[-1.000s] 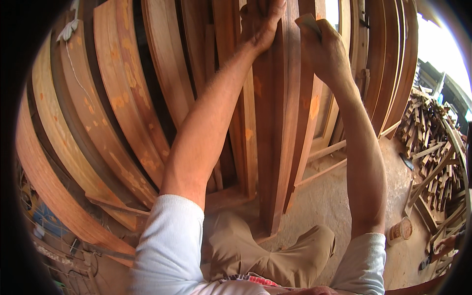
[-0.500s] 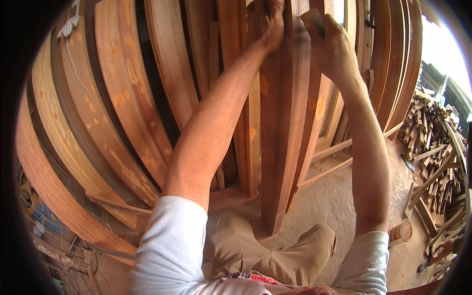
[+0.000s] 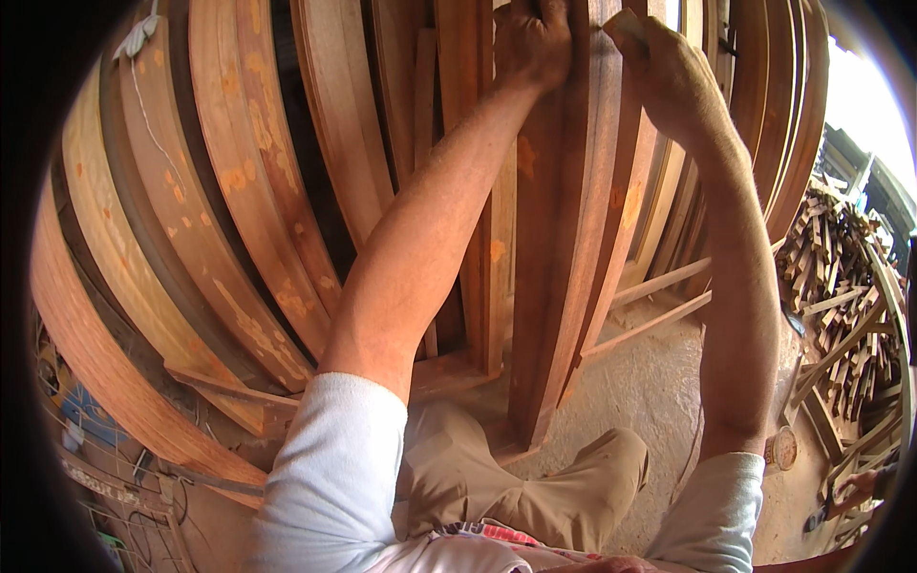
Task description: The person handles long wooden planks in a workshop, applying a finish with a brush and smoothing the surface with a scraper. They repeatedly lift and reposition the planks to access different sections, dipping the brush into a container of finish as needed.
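Observation:
A tall reddish-brown wooden board (image 3: 549, 286) stands upright before me, its lower end near the floor between my knees. My left hand (image 3: 535, 48) is closed around the board's upper part, with the fingertips partly hidden at the top of the picture. Beside it, my right hand (image 3: 669, 72) pinches a small tan piece of sandpaper (image 3: 626, 31) against or close to the board's right-hand edge; contact is hard to make out. Both arms reach up and forward.
Several long boards (image 3: 258, 172) with orange filler patches lean in a row to the left. A pile of wood offcuts (image 3: 841, 286) lies at the right, past a small tub (image 3: 783, 447). Another person's hand (image 3: 855, 487) shows at the lower right. Thin battens (image 3: 659, 320) cross low beside the board.
My left hand has come lower on the board, its back now showing more. My right hand has shifted right and slightly down with the sandpaper. The view has moved a little.

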{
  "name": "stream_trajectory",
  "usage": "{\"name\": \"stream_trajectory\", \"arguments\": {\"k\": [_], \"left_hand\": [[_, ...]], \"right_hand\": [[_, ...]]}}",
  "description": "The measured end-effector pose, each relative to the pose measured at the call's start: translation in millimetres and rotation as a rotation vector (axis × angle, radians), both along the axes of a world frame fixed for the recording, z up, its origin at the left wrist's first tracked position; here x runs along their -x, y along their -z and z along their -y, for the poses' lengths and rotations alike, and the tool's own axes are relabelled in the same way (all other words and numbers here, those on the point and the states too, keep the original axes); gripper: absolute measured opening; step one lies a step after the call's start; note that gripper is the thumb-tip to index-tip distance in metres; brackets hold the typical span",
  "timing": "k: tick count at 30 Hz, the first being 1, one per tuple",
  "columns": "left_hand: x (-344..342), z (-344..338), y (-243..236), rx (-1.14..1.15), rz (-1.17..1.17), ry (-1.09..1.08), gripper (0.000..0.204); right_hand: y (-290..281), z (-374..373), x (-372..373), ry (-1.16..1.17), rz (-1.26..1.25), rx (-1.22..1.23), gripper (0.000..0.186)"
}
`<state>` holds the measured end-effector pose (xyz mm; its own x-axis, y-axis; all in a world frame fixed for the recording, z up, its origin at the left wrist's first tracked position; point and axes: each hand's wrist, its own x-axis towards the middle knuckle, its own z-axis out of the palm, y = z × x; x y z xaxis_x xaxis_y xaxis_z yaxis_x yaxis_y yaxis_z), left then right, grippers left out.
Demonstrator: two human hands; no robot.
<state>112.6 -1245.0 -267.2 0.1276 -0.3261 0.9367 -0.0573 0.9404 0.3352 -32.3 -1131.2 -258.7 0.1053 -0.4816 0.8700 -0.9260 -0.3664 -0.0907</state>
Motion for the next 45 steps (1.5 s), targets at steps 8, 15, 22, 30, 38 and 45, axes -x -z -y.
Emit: {"name": "stream_trajectory", "arguments": {"k": [8, 15, 22, 30, 38, 45], "left_hand": [[1.1, 16.7, -1.5, -0.013, -0.011, -0.23, 0.079], [6.1, 13.6, 0.8, 0.012, -0.03, -0.095, 0.081], [7.0, 33.7, -3.1, -0.008, -0.074, -0.16, 0.078], [3.9, 26.0, 0.7, -0.075, -0.021, -0.234, 0.083], [9.6, 36.7, 0.1, -0.079, -0.019, -0.088, 0.084], [8.7, 34.0, 0.4, -0.014, -0.016, -0.157, 0.085]], "right_hand": [[-6.5, -3.2, 3.1, -0.052, -0.111, -0.034, 0.039], [5.9, -14.7, -0.9, 0.05, -0.057, -0.137, 0.04], [17.3, -19.4, -4.7, 0.025, -0.072, -0.155, 0.037], [46.8, -33.4, -4.8, 0.011, -0.059, -0.222, 0.033], [62.7, -35.2, -3.2, 0.036, 0.017, -0.141, 0.035], [54.6, -31.6, -9.1, -0.036, 0.121, 0.015, 0.034]]}}
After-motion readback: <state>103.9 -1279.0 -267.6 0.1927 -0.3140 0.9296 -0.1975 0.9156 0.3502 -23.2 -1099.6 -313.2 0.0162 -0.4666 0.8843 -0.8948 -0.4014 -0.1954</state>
